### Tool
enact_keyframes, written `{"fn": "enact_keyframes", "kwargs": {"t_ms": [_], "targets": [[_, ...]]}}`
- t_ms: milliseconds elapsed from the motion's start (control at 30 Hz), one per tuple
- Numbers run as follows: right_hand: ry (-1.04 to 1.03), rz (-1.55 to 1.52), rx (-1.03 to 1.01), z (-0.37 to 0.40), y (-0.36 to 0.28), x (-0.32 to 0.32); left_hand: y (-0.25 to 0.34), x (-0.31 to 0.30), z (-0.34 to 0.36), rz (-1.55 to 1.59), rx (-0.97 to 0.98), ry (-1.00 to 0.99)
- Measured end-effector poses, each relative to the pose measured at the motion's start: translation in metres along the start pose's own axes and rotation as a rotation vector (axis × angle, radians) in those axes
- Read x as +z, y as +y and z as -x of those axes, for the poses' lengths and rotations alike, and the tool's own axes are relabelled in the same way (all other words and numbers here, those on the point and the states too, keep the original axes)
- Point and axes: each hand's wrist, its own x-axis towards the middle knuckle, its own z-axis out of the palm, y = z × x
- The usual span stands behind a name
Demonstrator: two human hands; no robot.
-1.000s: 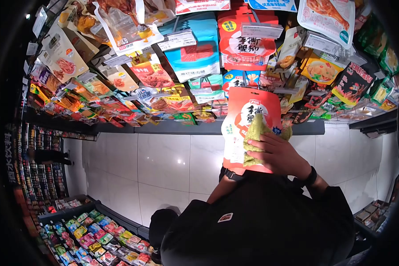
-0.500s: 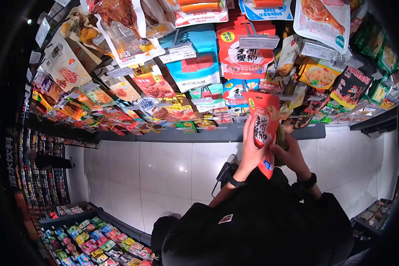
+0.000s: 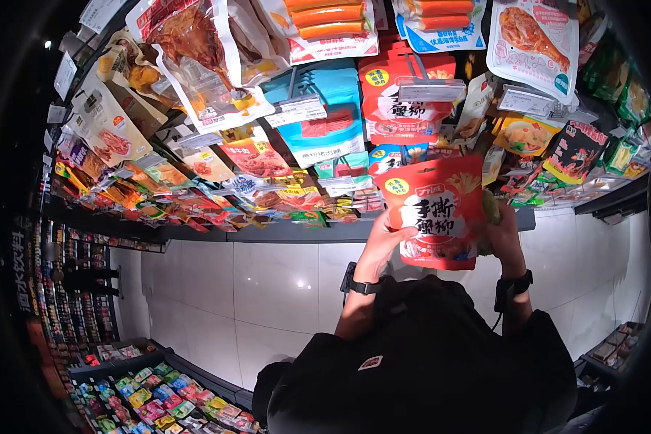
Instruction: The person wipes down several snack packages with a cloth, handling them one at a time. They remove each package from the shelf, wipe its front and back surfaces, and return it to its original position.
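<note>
A red snack packet point(image 3: 437, 210) faces up in front of my chest, its printed front in full view. My left hand point(image 3: 385, 239) is closed on its left edge, with the thumb across the front. At the packet's right edge, my right hand point(image 3: 505, 235) is closed round a dark green item point(image 3: 491, 210), which is partly hidden between the palm and the packet. Whether the right fingers also grip the packet from behind cannot be seen. Similar red packets point(image 3: 401, 98) hang on the rack just beyond, beside blue-green packets point(image 3: 318, 108).
A hanging rack of packaged snacks spans the top, above a dark shelf edge point(image 3: 282, 233). Pale floor tiles point(image 3: 275, 278) lie below it. A bin of colourful packets point(image 3: 159, 398) stands at lower left. Another person point(image 3: 87, 281) is at the far left.
The red packet has turned from a narrow, angled pose to face up broadly. My left hand has shifted left and my right hand right, while the rack appears slightly lower and larger.
</note>
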Motion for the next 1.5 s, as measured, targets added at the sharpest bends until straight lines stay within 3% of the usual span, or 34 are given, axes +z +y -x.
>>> {"fn": "enact_keyframes", "kwargs": {"t_ms": [67, 133, 200, 267, 500, 667, 767, 867, 1067, 1100, 1267, 1500], "targets": [[0.062, -0.066, 0.017, -0.010, -0.002, 0.006, -0.003, -0.004, -0.005, 0.098, 0.014, -0.038], [0.134, -0.130, 0.027, -0.020, -0.004, 0.012, -0.009, -0.016, -0.016, -0.013, -0.027, 0.035], [0.252, -0.063, -0.032, -0.029, 0.002, 0.019, 0.001, -0.006, -0.030, -0.066, 0.062, 0.091], [0.292, -0.004, -0.035, -0.039, 0.004, 0.022, 0.013, -0.005, -0.044, -0.313, 0.207, 0.190], [0.390, 0.124, -0.103, -0.052, 0.004, 0.020, 0.072, 0.007, -0.086, -0.438, 0.312, 0.265], [0.364, 0.129, -0.038, -0.049, 0.017, 0.008, 0.087, 0.012, -0.099, -0.495, 0.224, 0.262], [0.336, 0.131, -0.024, -0.044, 0.023, 0.005, 0.084, 0.011, -0.107, -0.405, 0.405, 0.275], [0.306, 0.074, 0.003, -0.041, 0.032, 0.008, 0.092, 0.012, -0.110, -0.474, 0.274, 0.336], [0.254, 0.080, 0.021, -0.036, 0.027, 0.008, 0.087, 0.015, -0.117, -0.434, 0.346, 0.398], [0.249, 0.124, 0.010, -0.036, 0.027, 0.008, 0.085, 0.014, -0.124, -0.546, 0.507, 0.403], [0.194, 0.086, 0.039, -0.031, 0.036, 0.011, 0.092, 0.028, -0.130, -0.671, 0.473, 0.591], [0.128, 0.074, 0.016, -0.019, 0.041, 0.022, 0.096, 0.044, -0.130, -1.040, 0.661, 0.764]]}}
